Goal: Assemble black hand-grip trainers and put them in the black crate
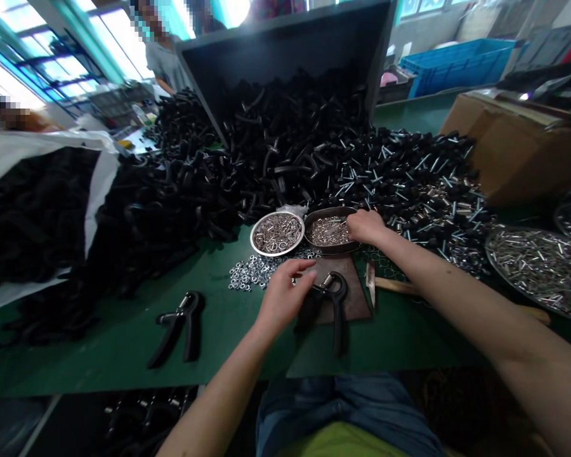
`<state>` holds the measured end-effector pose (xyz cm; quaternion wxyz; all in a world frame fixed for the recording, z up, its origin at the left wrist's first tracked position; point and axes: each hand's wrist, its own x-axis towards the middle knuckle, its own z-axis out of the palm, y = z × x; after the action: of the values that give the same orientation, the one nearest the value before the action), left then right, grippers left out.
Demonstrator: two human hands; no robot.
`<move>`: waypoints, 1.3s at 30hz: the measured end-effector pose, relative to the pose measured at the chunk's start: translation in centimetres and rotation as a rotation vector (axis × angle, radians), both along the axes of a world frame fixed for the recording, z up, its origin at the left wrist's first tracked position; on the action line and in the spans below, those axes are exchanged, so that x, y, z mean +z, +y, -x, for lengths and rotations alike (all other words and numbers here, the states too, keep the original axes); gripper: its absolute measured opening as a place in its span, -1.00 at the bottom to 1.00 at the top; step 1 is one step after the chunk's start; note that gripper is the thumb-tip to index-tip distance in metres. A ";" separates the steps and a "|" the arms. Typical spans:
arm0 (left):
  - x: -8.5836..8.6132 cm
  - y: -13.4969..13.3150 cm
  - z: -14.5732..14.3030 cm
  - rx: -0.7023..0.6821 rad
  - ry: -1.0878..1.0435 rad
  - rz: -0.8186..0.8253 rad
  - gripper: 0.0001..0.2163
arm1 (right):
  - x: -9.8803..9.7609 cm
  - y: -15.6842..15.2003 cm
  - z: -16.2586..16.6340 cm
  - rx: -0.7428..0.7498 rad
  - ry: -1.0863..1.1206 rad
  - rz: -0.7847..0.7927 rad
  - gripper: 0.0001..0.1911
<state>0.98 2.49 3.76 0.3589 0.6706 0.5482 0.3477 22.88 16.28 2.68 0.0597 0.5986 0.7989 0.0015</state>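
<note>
My left hand [288,292] hovers just left of a black hand grip strengthener [339,304], its thumb and index finger apart with nothing visible between them. The strengthener has a metal spring at its top and lies over a brown metal plate [356,292]; my hand partly covers its left handle. My right hand [365,226] is at the right side of a dark oval dish [333,249] of small metal parts, fingers bent together and their tips hidden. A second hand grip strengthener [193,324] lies on the green table to the left.
A round metal bowl [252,238] of small pins stands beside the dish, loose nuts [252,273] in front. A hammer [394,287] lies right of the plate. Behind are heaped black handles [285,165], a tipped grey crate [285,44], a cardboard box [509,146] and other people.
</note>
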 end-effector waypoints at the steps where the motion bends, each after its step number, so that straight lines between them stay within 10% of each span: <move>1: -0.3 1.2 -0.1 0.006 0.064 -0.044 -0.78 | 0.1 -0.2 -0.1 0.003 -0.003 -0.003 -0.76; 16: -3.4 0.6 -0.1 -0.127 0.456 -0.093 -0.81 | 2.2 -1.3 2.6 0.177 0.178 -0.189 -0.72; 19: -3.9 0.6 0.3 -0.125 0.414 -0.080 -0.81 | 2.7 -4.9 2.6 0.096 0.683 -0.234 -0.71; 25: -4.2 0.7 0.5 -0.132 0.375 -0.068 -0.84 | -0.1 -12.4 3.0 0.031 1.577 0.196 -0.82; 39: -4.6 0.8 0.6 -0.138 0.356 -0.062 -0.83 | -1.9 -14.5 3.6 0.097 1.234 0.026 -0.92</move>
<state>0.33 3.24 -0.85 0.2585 0.7683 0.5448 0.2148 19.24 1.75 0.79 -0.4062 0.4514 0.7123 -0.3519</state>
